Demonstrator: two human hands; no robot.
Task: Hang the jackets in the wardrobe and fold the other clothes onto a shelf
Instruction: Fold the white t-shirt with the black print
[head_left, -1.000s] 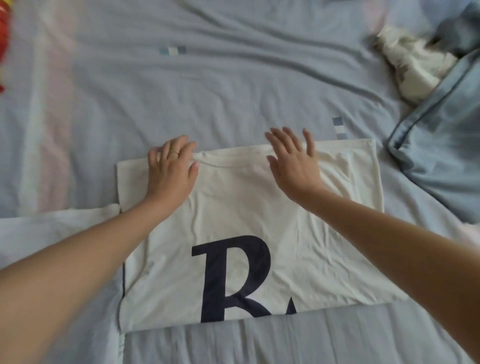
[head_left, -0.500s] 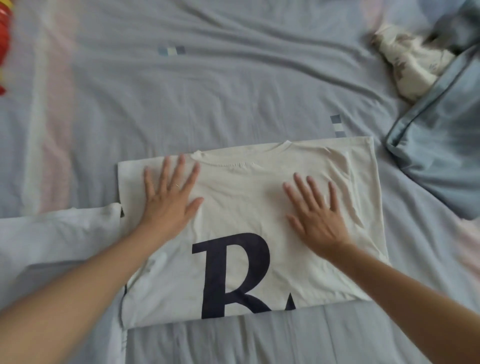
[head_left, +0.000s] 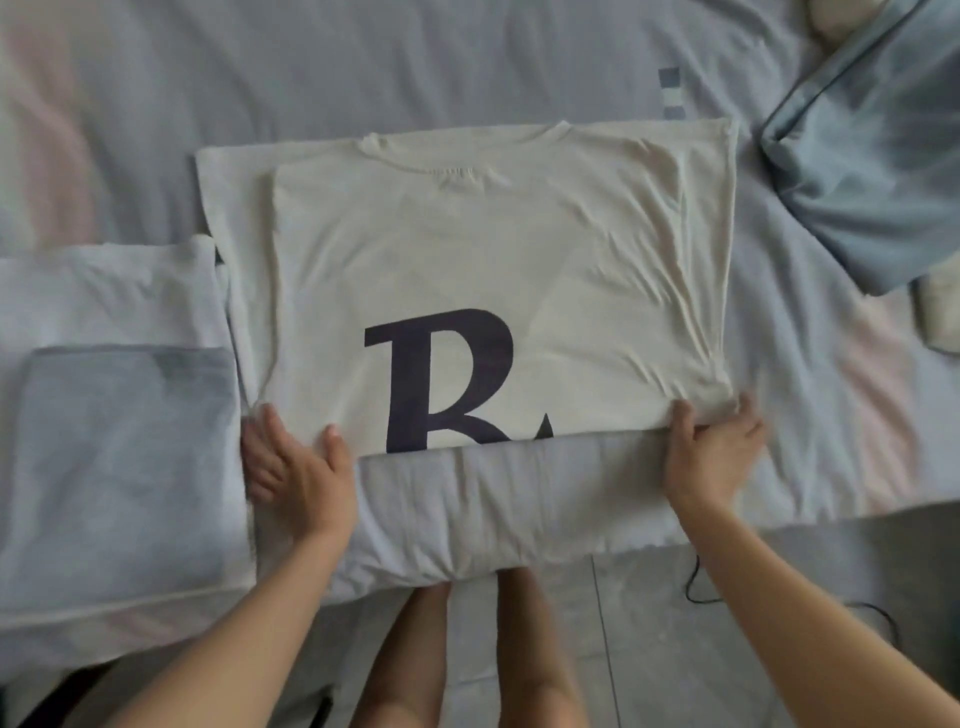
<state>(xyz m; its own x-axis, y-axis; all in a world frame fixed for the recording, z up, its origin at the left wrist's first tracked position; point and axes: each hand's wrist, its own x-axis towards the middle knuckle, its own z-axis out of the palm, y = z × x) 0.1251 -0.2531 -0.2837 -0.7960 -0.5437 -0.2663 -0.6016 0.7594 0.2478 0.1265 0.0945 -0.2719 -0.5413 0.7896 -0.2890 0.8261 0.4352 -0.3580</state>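
Both forearms bare up to frame edge, no sleeves visible, left hand (head_left: 296, 467) and right hand (head_left: 714, 457) ungloved, bare legs (head_left: 415, 665) below, fingers too blurred for detail

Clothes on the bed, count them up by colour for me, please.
Cream: 2, the shirt with the letter R and a folded piece at the right edge
White: 1, the folded shirt at left
Blue: 1, the garment at upper right
Total: 4

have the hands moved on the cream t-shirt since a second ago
Yes. Both hands slid from the collar end toward the person: the left hand and right hand are now at the near folded edge of the cream t-shirt, level with the printed R's base.
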